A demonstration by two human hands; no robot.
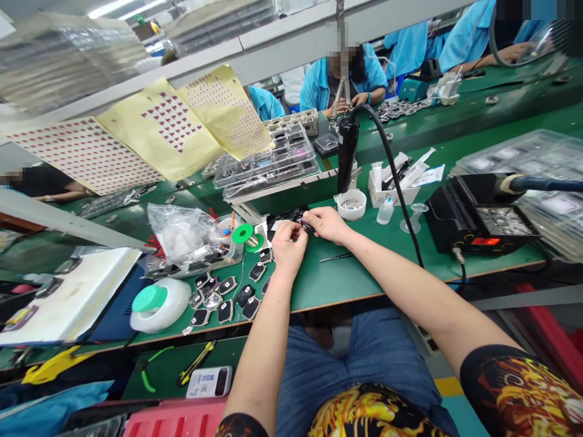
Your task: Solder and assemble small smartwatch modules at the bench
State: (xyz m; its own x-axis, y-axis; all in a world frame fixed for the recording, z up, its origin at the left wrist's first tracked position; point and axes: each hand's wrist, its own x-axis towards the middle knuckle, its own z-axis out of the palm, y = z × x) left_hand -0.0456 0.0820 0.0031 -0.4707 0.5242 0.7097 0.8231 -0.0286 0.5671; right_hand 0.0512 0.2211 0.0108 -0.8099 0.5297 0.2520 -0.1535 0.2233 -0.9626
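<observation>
Between the left hand (pixel 288 247) and right hand (pixel 328 223), a small part (pixel 306 226), above the workbench (pixel 319 285). Left of both hands, scattered small pieces (pixel 225 300) on the bench. Just ahead, a bowl (pixel 351 204); farther right, a heating unit (pixel 478 212); behind, stacked plastic trays (pixel 268 161) on a shelf.

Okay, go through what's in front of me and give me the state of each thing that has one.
Left hand: pinching a small dark part
Right hand: pinching the same part
Tweezers: lying on the green mat
Station display: lit red
White bowl: holding small metal bits
Plastic bag: crumpled
</observation>
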